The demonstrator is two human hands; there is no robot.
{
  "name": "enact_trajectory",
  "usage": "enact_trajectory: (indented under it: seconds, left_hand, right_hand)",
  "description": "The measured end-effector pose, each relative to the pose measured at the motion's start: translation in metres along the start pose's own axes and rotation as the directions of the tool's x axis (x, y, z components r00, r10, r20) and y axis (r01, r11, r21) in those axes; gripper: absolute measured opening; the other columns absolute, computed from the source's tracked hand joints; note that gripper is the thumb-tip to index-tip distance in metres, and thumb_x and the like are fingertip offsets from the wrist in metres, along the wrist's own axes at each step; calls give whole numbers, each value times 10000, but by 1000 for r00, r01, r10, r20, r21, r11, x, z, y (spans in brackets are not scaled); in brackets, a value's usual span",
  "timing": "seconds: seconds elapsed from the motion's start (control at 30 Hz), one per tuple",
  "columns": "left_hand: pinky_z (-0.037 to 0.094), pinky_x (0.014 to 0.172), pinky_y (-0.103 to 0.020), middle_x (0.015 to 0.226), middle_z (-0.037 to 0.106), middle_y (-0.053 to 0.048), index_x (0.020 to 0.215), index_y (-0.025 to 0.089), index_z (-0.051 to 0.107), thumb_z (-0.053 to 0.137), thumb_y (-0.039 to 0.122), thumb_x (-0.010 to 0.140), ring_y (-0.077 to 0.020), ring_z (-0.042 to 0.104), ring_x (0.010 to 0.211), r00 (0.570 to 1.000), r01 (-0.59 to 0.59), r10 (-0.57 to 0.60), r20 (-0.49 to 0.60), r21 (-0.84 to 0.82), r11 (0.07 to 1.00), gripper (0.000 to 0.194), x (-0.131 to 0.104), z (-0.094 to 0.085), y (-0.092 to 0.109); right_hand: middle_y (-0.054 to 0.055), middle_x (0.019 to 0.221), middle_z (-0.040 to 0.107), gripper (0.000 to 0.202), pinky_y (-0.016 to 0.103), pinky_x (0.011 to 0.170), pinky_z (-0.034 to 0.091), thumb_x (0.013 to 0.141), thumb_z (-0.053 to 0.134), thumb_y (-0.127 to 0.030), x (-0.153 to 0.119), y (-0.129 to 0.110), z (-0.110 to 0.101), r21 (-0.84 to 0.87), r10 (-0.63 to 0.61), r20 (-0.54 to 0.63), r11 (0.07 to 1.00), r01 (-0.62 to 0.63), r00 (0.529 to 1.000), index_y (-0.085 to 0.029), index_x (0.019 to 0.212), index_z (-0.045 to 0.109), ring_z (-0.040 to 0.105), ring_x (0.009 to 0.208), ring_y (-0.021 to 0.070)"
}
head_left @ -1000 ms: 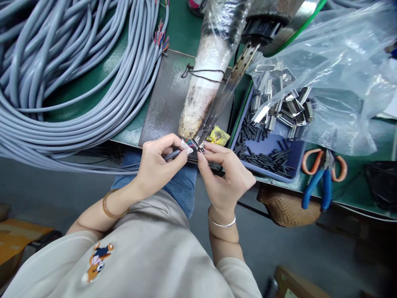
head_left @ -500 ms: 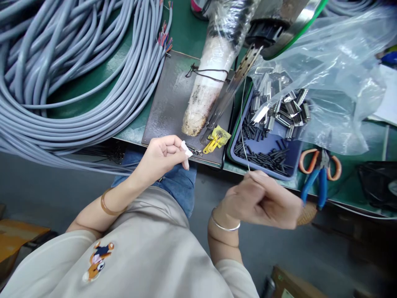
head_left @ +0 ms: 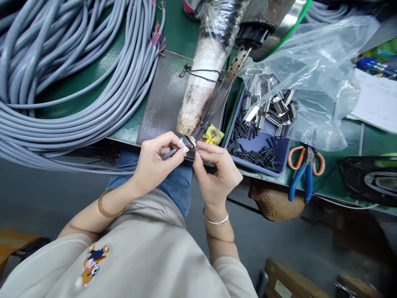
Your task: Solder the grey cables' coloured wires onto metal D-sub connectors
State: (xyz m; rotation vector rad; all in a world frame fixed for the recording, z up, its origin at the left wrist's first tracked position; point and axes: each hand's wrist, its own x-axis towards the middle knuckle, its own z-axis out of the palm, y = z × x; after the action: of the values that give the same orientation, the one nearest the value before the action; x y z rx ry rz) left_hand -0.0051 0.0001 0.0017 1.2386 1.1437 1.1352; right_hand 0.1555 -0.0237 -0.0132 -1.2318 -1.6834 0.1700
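Note:
My left hand [head_left: 158, 159] is closed around the end of a grey cable [head_left: 169, 154], with white wrapping on its fingertips. Thin coloured wires run from this cable to a metal multi-pin connector [head_left: 192, 142]. Thumb and fingers of my right hand [head_left: 218, 171] pinch the connector's right end. Just above the connector is the scorched lower end of a white, plastic-wrapped tube [head_left: 203, 74]. Beside the tube slants a soldering iron [head_left: 231, 74] with a perforated metal barrel. Right of the connector, a yellow clip [head_left: 211, 138] lies on a yellow pad.
A large coil of grey cables [head_left: 93, 124] covers the bench's left side. On the right stands a blue tray [head_left: 252, 145] with black sleeves and metal connectors, partly under a plastic bag [head_left: 322, 82]. Orange-and-blue cutters [head_left: 305, 169] lie at the bench edge. A green-rimmed spool [head_left: 291, 35] is above.
My right hand has moved left from beside the tray, away from the thin wire there, and now pinches the connector. My left hand has turned the cable and connector upward into view.

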Motion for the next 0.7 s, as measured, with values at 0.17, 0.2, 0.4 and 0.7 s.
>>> enact_trajectory:
  seconds: [0.17,0.2,0.4,0.7]
  left_hand:
    - [294,461,-214,669,605,48,792,174,656,706,131,846,-40,359,473,976,-196,214,-50,241,950,85,0,5,-2]
    - [296,464,-214,656,600,55,784,176,645,704,121,844,-41,360,475,967,-227,248,-50,265,937,100,1,6,-1]
    - [312,478,-209,656,627,63,781,178,629,701,76,842,-41,411,492,929,-326,366,-63,331,885,139,3,9,2]
    - [303,463,-195,597,556,81,783,176,638,702,73,847,-36,379,472,932,-324,359,-58,313,893,137,4,9,8]
  right_hand:
    - [12,1051,818,186,305,825,655,890,741,-79,3,2,0,-34,-33,-29,999,32,999,-239,956,672,794,931,168]
    - [9,1045,818,184,312,823,657,890,743,-83,3,2,0,-38,-33,-31,999,32,999,-241,954,674,795,926,171]
    - [17,1053,817,177,314,845,655,884,764,-83,8,2,0,-15,-21,-30,1000,21,999,-233,945,693,788,935,167]
    - [3,1051,816,201,319,855,670,878,785,-95,14,-1,-4,-66,-52,-23,997,51,998,-250,986,718,797,929,177]
